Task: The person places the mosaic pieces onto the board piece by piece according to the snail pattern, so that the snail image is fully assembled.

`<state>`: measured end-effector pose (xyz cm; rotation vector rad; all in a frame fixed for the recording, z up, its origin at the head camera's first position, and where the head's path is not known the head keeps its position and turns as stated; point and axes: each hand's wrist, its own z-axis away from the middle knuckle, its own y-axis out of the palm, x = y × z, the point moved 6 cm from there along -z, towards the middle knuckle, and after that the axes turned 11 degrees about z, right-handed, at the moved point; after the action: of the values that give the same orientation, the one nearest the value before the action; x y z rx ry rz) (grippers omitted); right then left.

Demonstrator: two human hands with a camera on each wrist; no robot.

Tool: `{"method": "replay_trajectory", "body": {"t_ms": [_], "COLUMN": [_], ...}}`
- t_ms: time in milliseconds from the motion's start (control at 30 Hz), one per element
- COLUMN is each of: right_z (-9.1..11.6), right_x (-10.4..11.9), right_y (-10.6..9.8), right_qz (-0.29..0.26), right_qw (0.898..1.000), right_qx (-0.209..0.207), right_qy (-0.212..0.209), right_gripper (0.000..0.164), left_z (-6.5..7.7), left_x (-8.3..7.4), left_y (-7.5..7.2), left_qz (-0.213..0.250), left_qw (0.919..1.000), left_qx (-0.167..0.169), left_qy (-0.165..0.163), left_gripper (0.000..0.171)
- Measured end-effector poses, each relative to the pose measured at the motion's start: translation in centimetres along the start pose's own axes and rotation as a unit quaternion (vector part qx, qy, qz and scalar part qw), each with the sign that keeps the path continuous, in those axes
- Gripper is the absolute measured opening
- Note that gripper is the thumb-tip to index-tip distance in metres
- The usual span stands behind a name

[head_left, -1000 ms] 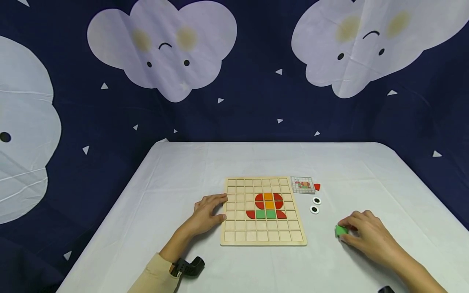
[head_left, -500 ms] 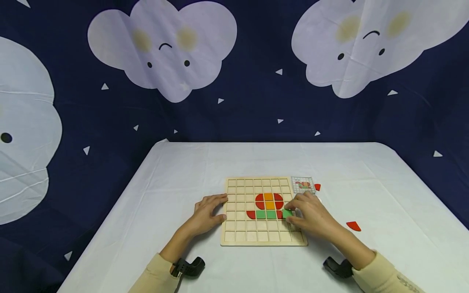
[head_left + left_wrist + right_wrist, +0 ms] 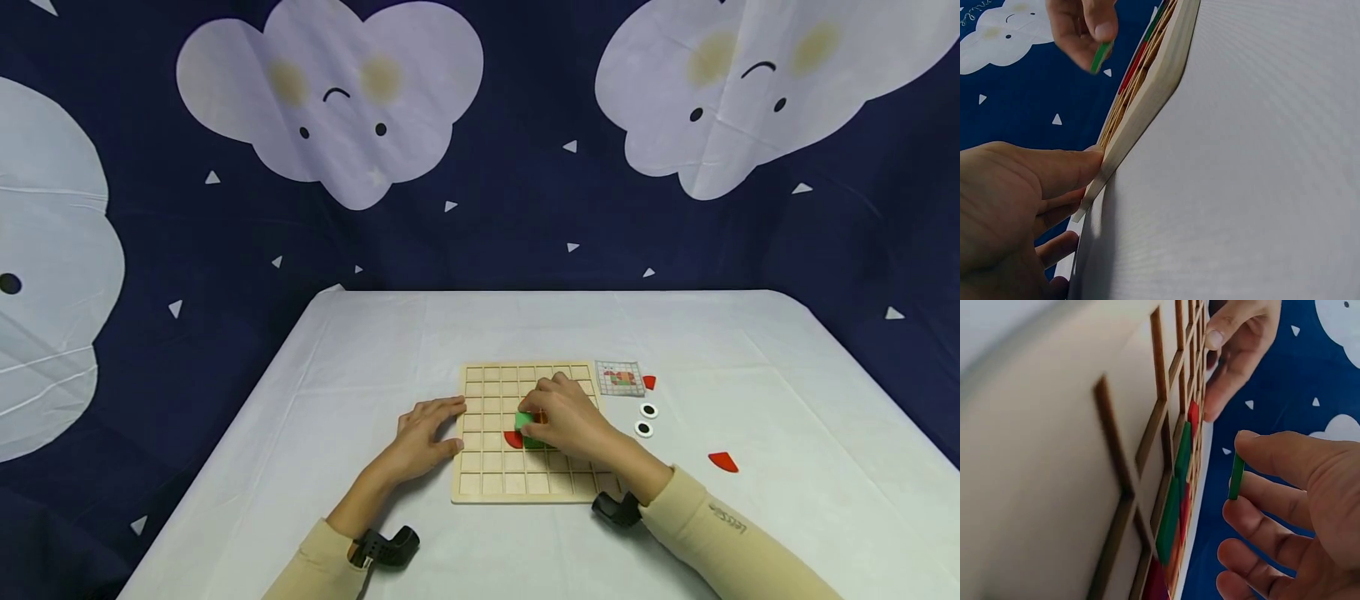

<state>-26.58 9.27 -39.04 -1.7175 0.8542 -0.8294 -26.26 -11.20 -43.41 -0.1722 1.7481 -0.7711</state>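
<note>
The wooden grid board (image 3: 482, 483) lies on the table. Along its left edge rests my left hand (image 3: 427, 437), its fingers and thumb touching the rim. My right hand (image 3: 564, 419) is over the middle of the board and pinches a green square tile (image 3: 524, 422) between thumb and fingers. In the right wrist view the green tile (image 3: 1236, 475) is held edge-on, apart from the board. A red quarter-round tile (image 3: 513, 439) and a green tile (image 3: 533, 443) sit in the grid just below it. Most of the other placed tiles are hidden behind the right hand.
A small printed pattern card (image 3: 620, 379) lies by the board's upper right corner, with a red piece (image 3: 649, 382) beside it. Two white discs with black centres, one the upper disc (image 3: 648, 411), and a red quarter-round tile (image 3: 723, 462) lie to the right.
My right hand has picked up the green tile from the table at right and carried it left over the board. A red tile is uncovered where it was. The left hand has stayed still.
</note>
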Motion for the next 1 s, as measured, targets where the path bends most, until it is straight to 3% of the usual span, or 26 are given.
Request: {"method": "replay_trajectory", "body": {"t_ms": [567,1000], "right_z": [-2.4,-2.4], "right_x": [0.7,0.6], "right_y": [2.0,2.4], "right_qz": [0.01,0.008], "right_qw": [0.998,0.998], "right_qx": [0.061,0.067], "right_qy": [-0.001,-0.016], "right_gripper": [0.019,0.02], "left_z": [0.0,0.0], "left_x": [0.0,0.1], "left_y": [0.0,0.0], "left_qz": [0.001,0.0], "left_qw": [1.0,1.0], "left_qx": [-0.002,-0.003], "left_qy": [-0.001,-0.002], "left_gripper": [0.051,0.051]}}
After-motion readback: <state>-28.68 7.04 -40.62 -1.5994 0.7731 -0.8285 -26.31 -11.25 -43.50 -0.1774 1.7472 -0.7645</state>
